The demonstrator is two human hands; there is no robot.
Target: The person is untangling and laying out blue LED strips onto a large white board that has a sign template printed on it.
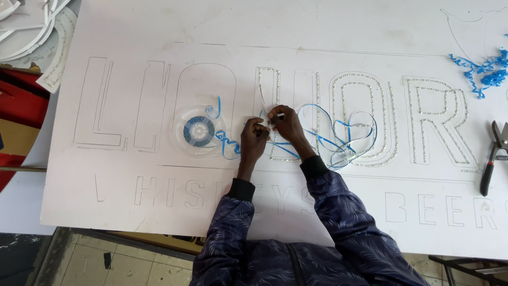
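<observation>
White board (159, 201); fingers (264, 121) pinching blue strip (328, 114)

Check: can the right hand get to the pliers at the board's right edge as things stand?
Probably yes. The right hand pinches blue strip mid-board; bare white board lies between it and the pliers. It would need to drop the strip and stretch well right.

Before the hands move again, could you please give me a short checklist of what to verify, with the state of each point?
1. Left hand pinches the blue strip: ok.
2. Right hand pinches the same strip: ok.
3. Strip free of tangles: not ok, it loops over the letter grooves.
4. Clear reel flat on the white board: ok.
5. Pliers away from both hands: ok.
6. Strip seated in groove: cannot tell.
</observation>
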